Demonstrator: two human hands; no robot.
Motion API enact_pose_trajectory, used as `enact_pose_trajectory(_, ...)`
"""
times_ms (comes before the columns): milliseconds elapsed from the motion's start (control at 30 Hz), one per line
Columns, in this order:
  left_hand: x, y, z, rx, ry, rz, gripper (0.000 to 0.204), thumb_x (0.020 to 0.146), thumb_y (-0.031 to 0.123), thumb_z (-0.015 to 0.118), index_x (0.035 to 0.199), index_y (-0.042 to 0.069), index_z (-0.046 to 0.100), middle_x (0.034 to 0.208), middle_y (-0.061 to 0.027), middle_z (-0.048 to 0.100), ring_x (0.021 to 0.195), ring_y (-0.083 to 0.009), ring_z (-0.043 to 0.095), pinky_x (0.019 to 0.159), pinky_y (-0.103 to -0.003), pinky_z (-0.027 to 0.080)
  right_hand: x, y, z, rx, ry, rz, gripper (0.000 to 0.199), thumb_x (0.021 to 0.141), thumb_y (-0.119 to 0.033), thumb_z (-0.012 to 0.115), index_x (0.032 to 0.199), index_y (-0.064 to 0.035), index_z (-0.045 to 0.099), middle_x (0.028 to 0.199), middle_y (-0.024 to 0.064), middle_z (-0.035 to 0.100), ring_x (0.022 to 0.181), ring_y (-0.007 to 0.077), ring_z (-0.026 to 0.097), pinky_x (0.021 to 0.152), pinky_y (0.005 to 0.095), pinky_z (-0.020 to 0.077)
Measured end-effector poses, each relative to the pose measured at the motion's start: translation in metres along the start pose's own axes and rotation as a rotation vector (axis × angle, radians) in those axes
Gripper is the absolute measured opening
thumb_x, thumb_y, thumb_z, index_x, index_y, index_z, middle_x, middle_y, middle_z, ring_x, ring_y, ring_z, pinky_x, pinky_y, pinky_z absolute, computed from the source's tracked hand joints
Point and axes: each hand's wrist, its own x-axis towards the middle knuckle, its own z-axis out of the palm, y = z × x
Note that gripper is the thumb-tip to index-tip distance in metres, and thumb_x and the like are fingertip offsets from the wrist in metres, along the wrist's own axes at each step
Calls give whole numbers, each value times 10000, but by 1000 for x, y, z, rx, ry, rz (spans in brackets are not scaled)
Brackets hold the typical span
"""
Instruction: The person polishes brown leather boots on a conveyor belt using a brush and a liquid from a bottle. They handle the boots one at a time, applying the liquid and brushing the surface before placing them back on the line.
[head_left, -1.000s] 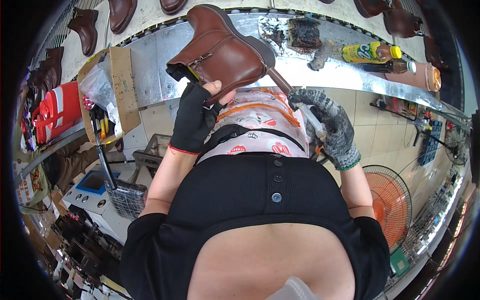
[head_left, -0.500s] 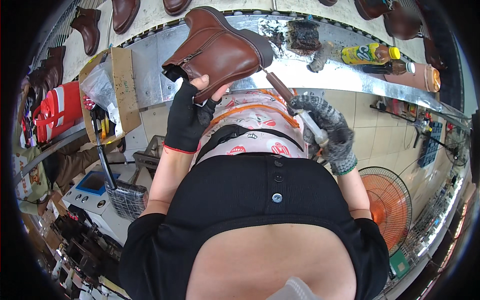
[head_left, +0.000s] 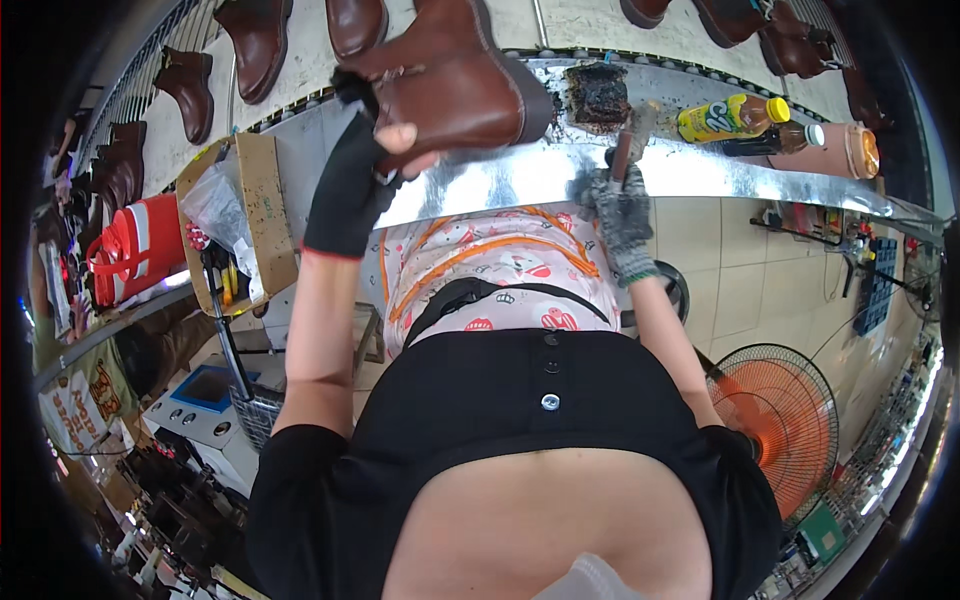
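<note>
My left hand (head_left: 352, 185), in a black fingerless glove, grips a brown ankle boot (head_left: 455, 85) and holds it up over the shiny metal bench edge (head_left: 520, 180). My right hand (head_left: 618, 212), in a grey knit glove, is closed round the wooden handle of a brush-like tool (head_left: 630, 140) whose end points at a dark, dirty block (head_left: 596, 95) on the bench. The two hands are apart, with the boot to the left of the tool.
More brown boots (head_left: 258, 40) lie on the pale surface beyond the bench. A yellow-labelled bottle (head_left: 730, 118), a dark bottle and a pinkish cup (head_left: 838, 150) stand at the right. A cardboard box (head_left: 240, 215) and red bag (head_left: 135, 245) sit left. An orange fan (head_left: 780, 425) stands lower right.
My left hand has carried the boot up and away over the bench. My right hand has swung the tool from beside the boot toward the dark block.
</note>
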Motion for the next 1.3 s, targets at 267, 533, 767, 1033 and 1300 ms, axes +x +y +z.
enact_pose_trajectory(267,189,50,40,349,-121,50,267,773,111,676,1016,42,593,975,-64,615,911,-182,606,789,-317,557,23,45,-2,-137,118,-50,277,807,-204,590,1042,-59,568,621,49,564,483,137,528,460,295,419)
enact_pose_trajectory(533,343,3,30,854,20,219,487,726,239,723,1112,19,525,930,-128,632,892,-174,629,629,-294,560,14,22,3,-348,65,78,353,813,-217,570,1123,-49,566,973,156,620,818,278,618,726,388,473)
enact_pose_trajectory(767,287,-37,45,1169,319,681,742,636,445,747,1151,-9,467,1065,-200,587,1017,-315,580,850,-362,461,15,25,4,-645,109,-114,307,834,-195,583,1103,-49,557,845,91,594,662,185,552,591,333,442)
enact_pose_trajectory(1033,110,-135,27,1648,-472,947,386,680,67,592,1063,100,569,1257,-127,501,1136,-270,489,913,-421,364,14,19,4,-658,94,-22,350,809,-233,587,1117,-68,583,1032,140,621,920,313,597,797,408,456)
enact_pose_trajectory(1300,63,-149,4,1888,-409,615,544,774,268,609,1246,44,457,1328,-132,441,1265,-301,361,1021,-519,257,14,15,6,-649,137,-132,356,795,-244,614,1098,-59,584,999,146,626,924,306,600,809,391,455)
